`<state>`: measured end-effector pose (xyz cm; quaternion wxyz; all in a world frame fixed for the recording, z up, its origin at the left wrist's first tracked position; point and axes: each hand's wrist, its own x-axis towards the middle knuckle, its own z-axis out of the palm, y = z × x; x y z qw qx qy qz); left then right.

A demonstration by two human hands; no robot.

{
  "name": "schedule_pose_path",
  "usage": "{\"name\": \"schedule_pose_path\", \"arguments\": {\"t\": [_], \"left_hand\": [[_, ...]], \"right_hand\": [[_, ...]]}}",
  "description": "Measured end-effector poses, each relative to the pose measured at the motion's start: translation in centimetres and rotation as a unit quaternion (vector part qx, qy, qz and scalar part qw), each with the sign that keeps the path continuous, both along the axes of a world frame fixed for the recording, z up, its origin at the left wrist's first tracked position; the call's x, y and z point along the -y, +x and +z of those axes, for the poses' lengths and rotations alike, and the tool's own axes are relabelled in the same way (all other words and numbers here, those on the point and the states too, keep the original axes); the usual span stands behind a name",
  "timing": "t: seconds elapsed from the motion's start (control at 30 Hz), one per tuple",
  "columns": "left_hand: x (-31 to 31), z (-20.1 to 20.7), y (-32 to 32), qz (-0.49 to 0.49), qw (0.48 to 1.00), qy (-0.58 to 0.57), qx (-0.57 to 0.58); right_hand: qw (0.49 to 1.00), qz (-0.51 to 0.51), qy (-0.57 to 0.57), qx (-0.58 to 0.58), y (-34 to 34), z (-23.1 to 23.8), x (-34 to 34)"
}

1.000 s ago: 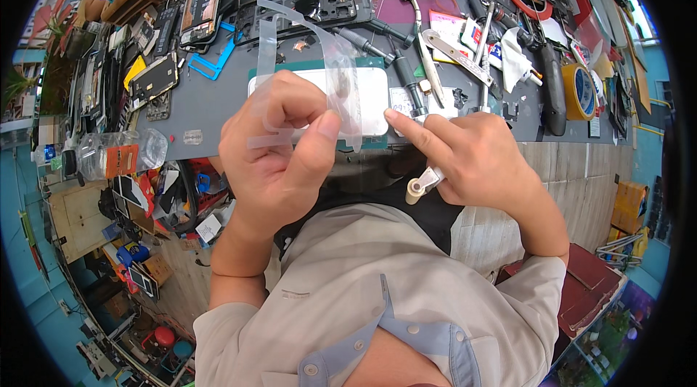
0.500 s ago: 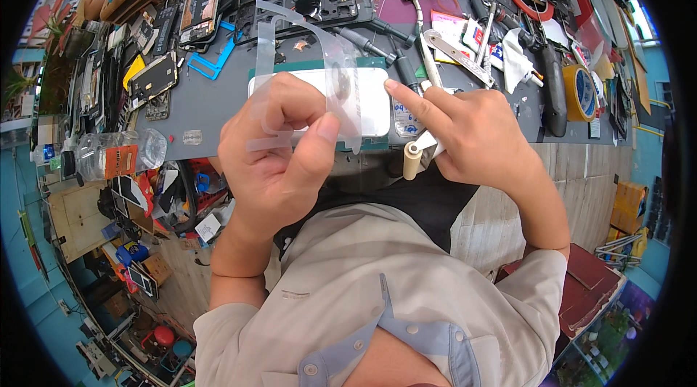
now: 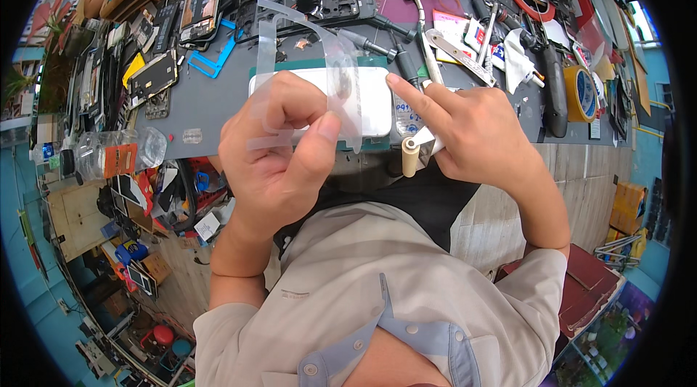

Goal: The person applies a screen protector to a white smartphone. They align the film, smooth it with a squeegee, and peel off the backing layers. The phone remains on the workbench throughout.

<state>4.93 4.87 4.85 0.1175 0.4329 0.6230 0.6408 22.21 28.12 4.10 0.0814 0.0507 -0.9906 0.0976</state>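
My left hand (image 3: pixel 279 151) is closed, thumb and curled fingers pinching a clear plastic film frame (image 3: pixel 340 67) with a large cut-out. The film stands up over a white slab (image 3: pixel 376 111) with rounded corners, which lies on a green mat (image 3: pixel 373 62) at the desk's near edge. In my right hand (image 3: pixel 475 129) is a small hand roller (image 3: pixel 409 160) with a cream cylinder and a pale handle, gripped by the lower fingers. The right index finger stretches out to the slab's far right corner; whether it touches is unclear.
Phone frames (image 3: pixel 298 9) and a blue plastic bracket (image 3: pixel 207 65) lie beyond. Screwdrivers (image 3: pixel 367 43), a brush (image 3: pixel 420 17) and a yellow tape roll (image 3: pixel 581 93) crowd the right. A clear bottle (image 3: pixel 120 155) lies at the left edge.
The roller and my right hand have shifted up very slightly. My left hand and the film stay almost still.
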Motion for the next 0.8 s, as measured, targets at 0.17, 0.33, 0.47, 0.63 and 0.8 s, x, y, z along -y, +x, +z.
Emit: {"name": "schedule_pose_path", "arguments": {"t": [0.17,0.33,0.47,0.63,0.8], "left_hand": [[0.1,-0.2,-0.1,-0.001,1.0,0.004,-0.003],[0.0,-0.2,0.0,0.0,1.0,0.011,0.002],[0.0,0.0,0.1,0.001,1.0,0.015,0.007],[0.1,-0.2,0.0,0.002,1.0,0.014,0.005],[0.2,-0.2,0.1,0.001,1.0,0.015,0.008]], "right_hand": [[1.0,0.003,0.005,-0.002,0.8,-0.1,0.7],[1.0,0.011,0.015,0.012,1.3,0.2,1.4],[0.999,0.006,0.02,0.027,1.7,0.6,1.9],[0.999,0.013,0.014,0.033,2.1,0.6,2.4],[0.999,0.024,0.016,0.034,2.5,0.9,2.8]]}}
